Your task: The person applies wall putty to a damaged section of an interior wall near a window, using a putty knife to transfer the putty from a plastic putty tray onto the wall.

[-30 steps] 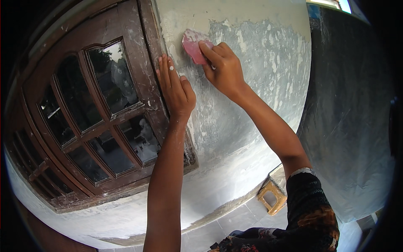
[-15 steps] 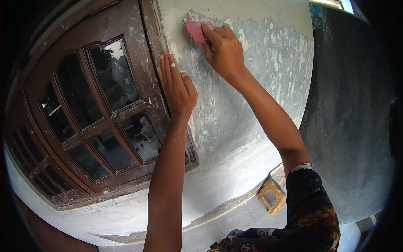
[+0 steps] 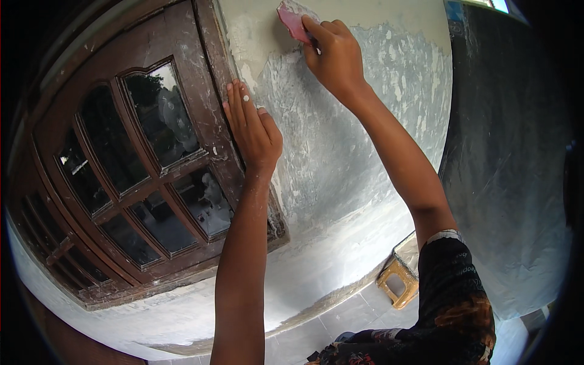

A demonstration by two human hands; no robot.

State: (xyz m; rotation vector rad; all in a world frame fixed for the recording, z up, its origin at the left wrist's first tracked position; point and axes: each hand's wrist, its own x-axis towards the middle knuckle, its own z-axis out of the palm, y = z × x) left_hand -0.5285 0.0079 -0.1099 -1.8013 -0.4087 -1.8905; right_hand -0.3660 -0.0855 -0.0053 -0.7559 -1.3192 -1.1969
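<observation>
My right hand (image 3: 336, 58) grips a flat pink scraper (image 3: 294, 23) with pale paste along its upper edge. The scraper lies against the upper part of the wall (image 3: 359, 121), where a cream coat meets rough, patchy grey plaster. My left hand (image 3: 254, 128) rests flat, fingers stretched out, on the edge of the brown wooden window frame (image 3: 210, 91). A white spot of paste shows on one of its fingers. Nothing is held in that hand.
Dark glass panes (image 3: 161, 115) fill the window at left. A dark sheet (image 3: 505, 152) hangs on the right. Low down, a yellow-brown stool (image 3: 398, 285) stands on the grey tiled floor (image 3: 340, 316) near the wall's base.
My right hand and the scraper have moved up and a little to the right along the wall. The left hand stays on the frame, nearly unmoved.
</observation>
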